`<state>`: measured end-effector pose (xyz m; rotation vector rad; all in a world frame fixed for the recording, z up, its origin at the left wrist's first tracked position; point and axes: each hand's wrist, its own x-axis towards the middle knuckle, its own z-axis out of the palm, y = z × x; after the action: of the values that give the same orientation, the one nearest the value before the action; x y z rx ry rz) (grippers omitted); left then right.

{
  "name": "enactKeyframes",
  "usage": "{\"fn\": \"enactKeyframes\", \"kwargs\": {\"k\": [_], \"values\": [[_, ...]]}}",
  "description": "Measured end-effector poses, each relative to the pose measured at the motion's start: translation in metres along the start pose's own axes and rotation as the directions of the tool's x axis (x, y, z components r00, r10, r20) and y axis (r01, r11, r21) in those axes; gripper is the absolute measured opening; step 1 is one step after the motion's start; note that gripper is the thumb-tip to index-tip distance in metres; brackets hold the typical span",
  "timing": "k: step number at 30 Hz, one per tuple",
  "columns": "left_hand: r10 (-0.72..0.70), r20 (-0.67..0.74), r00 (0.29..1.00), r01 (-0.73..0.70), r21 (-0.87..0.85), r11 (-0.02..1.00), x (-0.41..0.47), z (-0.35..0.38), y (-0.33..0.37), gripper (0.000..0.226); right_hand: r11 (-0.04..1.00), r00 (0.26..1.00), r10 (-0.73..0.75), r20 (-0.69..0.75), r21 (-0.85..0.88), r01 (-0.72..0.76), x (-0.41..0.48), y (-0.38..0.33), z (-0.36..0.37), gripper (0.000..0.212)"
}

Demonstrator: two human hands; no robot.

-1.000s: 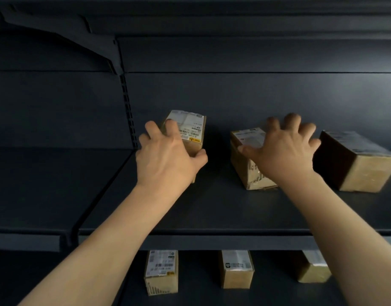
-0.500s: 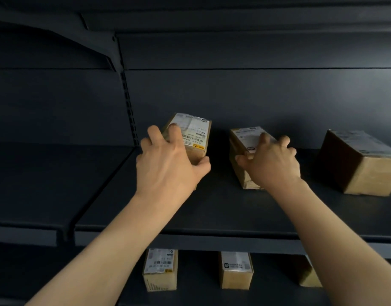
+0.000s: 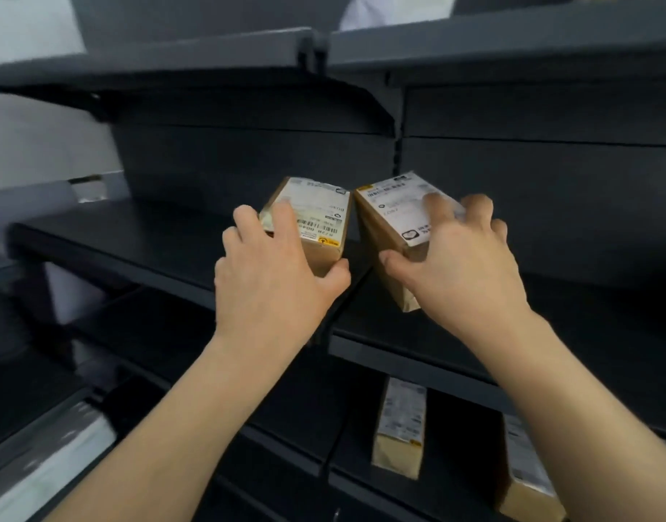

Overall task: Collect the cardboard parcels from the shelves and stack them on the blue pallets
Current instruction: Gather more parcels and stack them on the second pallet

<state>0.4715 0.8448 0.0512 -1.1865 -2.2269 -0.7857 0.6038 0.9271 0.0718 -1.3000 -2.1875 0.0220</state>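
Left hand (image 3: 275,284) and right hand (image 3: 465,275) each clamp one cardboard box, left parcel (image 3: 316,216) and right parcel (image 3: 390,214), side by side above the shelf (image 3: 135,239) front edge; single-hand grips may slip if the boxes knock together.

Shelf (image 3: 143,235) is dark, smooth, matt metal; above it left parcel (image 3: 324,207) and right parcel (image 3: 395,205) are brown cardboard with faintly glossy white paper labels; below it lower parcel (image 3: 401,427) likewise.
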Motion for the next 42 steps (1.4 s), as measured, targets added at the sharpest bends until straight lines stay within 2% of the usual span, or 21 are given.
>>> {"fn": "enactKeyframes", "kwargs": {"k": [5,11,22,28,42], "values": [[-0.149,-0.071,0.986,0.155,0.098,0.983,-0.016,-0.058,-0.1,0.079,0.979,0.984,-0.173,0.03,0.115,0.168,-0.022,-0.105,0.018,0.07],[-0.289,-0.137,0.947,0.311,0.191,0.931,-0.047,-0.122,-0.205,0.08,0.915,0.932,-0.358,0.054,0.22,0.339,-0.06,-0.223,0.039,0.068],[-0.463,-0.307,0.831,0.555,0.416,0.721,-0.103,-0.216,-0.352,0.079,0.724,0.767,-0.641,0.038,0.362,0.587,-0.122,-0.399,0.078,0.069],[-0.479,-0.372,0.795,0.606,0.464,0.646,-0.099,-0.223,-0.397,0.084,0.654,0.712,-0.702,0.004,0.398,0.643,-0.113,-0.455,0.105,0.069],[-0.465,-0.396,0.792,0.611,0.538,0.581,-0.002,-0.173,-0.493,0.09,0.546,0.612,-0.79,-0.028,0.421,0.724,-0.023,-0.551,0.188,0.075]]}}
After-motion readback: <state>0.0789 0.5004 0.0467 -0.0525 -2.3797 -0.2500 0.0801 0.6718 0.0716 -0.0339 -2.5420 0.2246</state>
